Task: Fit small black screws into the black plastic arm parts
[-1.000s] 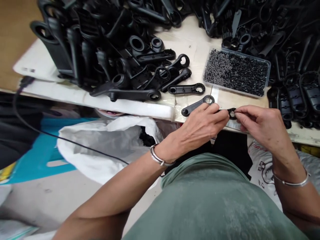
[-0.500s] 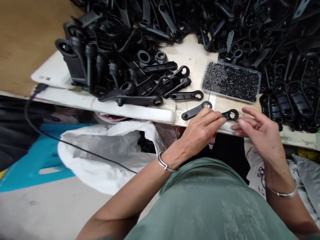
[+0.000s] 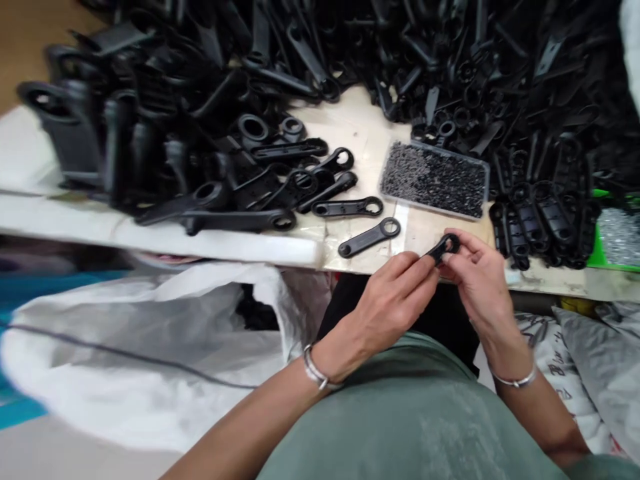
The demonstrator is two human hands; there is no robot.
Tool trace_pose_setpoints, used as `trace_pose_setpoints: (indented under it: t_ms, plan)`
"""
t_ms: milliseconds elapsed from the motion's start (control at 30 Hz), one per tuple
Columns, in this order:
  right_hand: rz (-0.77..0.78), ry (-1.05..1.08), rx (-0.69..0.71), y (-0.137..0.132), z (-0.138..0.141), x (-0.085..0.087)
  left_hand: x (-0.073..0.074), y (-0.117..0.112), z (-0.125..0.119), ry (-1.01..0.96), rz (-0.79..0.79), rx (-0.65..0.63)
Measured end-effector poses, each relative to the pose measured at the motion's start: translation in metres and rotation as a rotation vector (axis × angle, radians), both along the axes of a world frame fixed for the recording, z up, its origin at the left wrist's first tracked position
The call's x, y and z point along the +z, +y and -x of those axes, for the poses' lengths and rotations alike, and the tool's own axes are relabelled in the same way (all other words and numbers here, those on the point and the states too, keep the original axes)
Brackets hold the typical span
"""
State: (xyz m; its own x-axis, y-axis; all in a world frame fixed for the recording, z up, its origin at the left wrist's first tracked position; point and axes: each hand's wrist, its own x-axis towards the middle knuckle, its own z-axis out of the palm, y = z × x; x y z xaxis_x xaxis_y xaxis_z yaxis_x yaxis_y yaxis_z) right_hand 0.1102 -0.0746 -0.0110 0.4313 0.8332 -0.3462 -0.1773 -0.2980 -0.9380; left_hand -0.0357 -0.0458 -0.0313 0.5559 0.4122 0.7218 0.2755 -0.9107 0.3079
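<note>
Both hands hold one black plastic lever piece (image 3: 442, 248) with a ring at its end, just above the table's front edge. My left hand (image 3: 393, 300) pinches its lower end with fingers closed. My right hand (image 3: 475, 273) grips the ring end between thumb and fingers. Another black lever (image 3: 369, 238) lies flat on the table just left of my hands, with a further one (image 3: 347, 207) behind it. A clear tray of small black bits (image 3: 434, 179) stands right behind the held piece.
Big heaps of black plastic levers (image 3: 165, 127) cover the left and back of the table (image 3: 360, 133), and more are stacked at the right (image 3: 545, 213). A green bin with small metal parts (image 3: 617, 237) is far right. A white sack (image 3: 150, 347) hangs below the table edge.
My right hand let go of the piece half a second ago with fingers spread, and has now closed on its ring end again. The view has swung to the right.
</note>
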Motion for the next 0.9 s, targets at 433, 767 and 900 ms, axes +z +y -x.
trace_pose_setpoints:
  t_ms: [433,767,900]
  plan:
    - [-0.158,-1.08,-0.139,-0.015,-0.122,0.07,0.004,0.019,0.06,0.271,0.048,0.401]
    - [0.17,-1.564,0.128,0.012,-0.161,0.078,-0.008,0.029,0.05,0.246,0.052,0.392]
    - [-0.051,-1.494,0.5,0.011,-0.122,0.091,-0.003,0.029,0.044,0.302,0.064,0.311]
